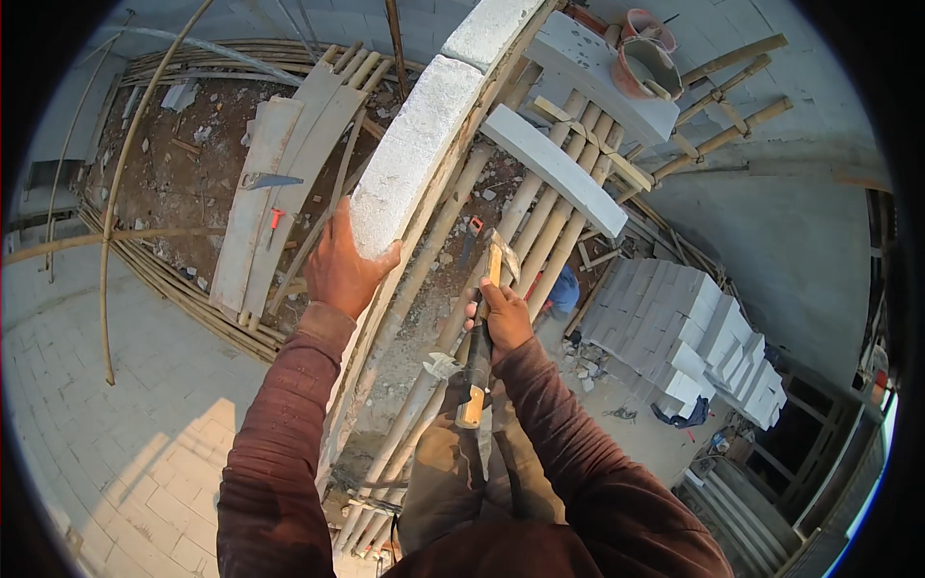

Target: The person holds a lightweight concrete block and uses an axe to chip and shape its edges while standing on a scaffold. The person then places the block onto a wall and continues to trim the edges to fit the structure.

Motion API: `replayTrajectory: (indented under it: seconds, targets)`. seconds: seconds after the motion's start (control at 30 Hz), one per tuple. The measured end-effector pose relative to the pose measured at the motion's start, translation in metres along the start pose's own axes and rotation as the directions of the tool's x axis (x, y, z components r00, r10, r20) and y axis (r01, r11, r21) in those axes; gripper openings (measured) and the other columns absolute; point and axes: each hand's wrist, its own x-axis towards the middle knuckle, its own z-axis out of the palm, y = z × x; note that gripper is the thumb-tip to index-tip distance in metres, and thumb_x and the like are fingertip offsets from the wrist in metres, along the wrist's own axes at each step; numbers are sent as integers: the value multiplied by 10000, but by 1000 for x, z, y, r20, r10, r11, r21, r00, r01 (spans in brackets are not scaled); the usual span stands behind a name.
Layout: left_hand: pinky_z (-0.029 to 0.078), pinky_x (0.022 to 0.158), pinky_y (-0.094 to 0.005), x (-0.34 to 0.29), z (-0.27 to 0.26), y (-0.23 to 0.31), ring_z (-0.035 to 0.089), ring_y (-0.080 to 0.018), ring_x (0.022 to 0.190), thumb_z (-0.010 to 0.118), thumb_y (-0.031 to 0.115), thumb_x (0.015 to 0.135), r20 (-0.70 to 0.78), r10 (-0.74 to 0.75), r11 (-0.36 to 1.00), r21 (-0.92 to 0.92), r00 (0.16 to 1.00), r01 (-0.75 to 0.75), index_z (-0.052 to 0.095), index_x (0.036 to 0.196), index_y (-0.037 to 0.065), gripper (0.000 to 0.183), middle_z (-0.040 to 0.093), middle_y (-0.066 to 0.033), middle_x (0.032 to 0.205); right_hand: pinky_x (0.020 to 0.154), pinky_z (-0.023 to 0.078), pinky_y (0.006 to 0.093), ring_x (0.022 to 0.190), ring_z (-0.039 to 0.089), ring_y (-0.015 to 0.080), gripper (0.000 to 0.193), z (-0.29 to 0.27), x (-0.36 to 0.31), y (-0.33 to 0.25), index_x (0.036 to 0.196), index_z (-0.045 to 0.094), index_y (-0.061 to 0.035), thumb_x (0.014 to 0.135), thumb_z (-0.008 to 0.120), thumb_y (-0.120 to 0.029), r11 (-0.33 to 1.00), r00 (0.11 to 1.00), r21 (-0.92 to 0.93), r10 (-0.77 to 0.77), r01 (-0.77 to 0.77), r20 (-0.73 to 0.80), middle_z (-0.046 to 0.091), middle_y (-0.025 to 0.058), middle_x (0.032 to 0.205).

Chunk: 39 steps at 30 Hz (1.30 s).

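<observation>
My left hand [342, 258] is clasped over the near end of a white lightweight block [416, 144], thumb on its right side and fingers on its left. The block lies on top of a narrow wall, and another white block [491, 31] adjoins its far end. In my right hand [505, 320] is a hammer [478, 361] with a yellow and black handle, its metal head pointing away from me. The hammer is apart from the block, to its right. Part of the handle is hidden by my fingers.
Bamboo poles [525, 202] run along the wall's right side, with a loose white block [554, 166] across them. Buckets [647, 69] stand farther back. Stacked blocks [655, 323] sit below right. On the left, planks [252, 217] carry a saw [270, 180] and a red-handled tool [276, 220].
</observation>
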Motion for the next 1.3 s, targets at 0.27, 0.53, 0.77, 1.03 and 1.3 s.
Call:
replayTrajectory:
  seconds: [0.27, 0.53, 0.77, 1.03, 1.3]
  targets:
    - [535, 857, -465, 1, 0, 9, 646, -398, 1049, 835, 335, 718, 9, -21, 998, -51, 1000, 21, 435, 1381, 55, 823, 628, -216, 1198, 435, 457, 245, 496, 526, 81, 440, 78, -44, 68, 1365, 440, -31, 984, 593, -188, 982, 967, -107, -130, 156, 217, 547, 9, 783]
    - [535, 851, -465, -1, 1, 4, 645, -402, 1046, 831, 319, 723, -16, -7, 1000, -28, 1000, 6, 441, 1371, 59, 800, 627, -219, 1194, 428, 444, 240, 481, 521, 71, 453, 77, -46, 68, 1391, 445, -35, 990, 584, -192, 970, 965, -41, -235, 241, 112, 554, 4, 749]
    - [532, 887, -480, 0, 6, -2, 629, -406, 1084, 831, 356, 708, 17, -2, 999, -40, 1000, 3, 376, 1432, 44, 910, 587, -225, 1247, 442, 441, 248, 494, 508, 71, 510, 53, -42, 56, 1453, 394, -62, 999, 579, -199, 953, 949, -218, -144, 210, 282, 541, -2, 742]
    - [522, 906, -494, -1, 9, -5, 616, -401, 1116, 821, 382, 709, 10, -51, 998, -45, 999, 52, 341, 1472, 64, 956, 573, -221, 1289, 559, 501, 300, 600, 584, 134, 614, 12, -43, -12, 1535, 287, -60, 974, 533, -105, 622, 866, -603, -382, 499, 322, 611, 82, 850]
    - [531, 900, -476, 0, 0, 1, 627, -401, 1091, 810, 439, 724, 50, -108, 994, 23, 993, 107, 374, 1462, 76, 931, 588, -214, 1271, 756, 532, 377, 878, 656, 309, 691, 55, -6, -124, 1549, 302, -113, 925, 595, -55, -264, 428, -647, -566, 716, 704, 623, 191, 1042]
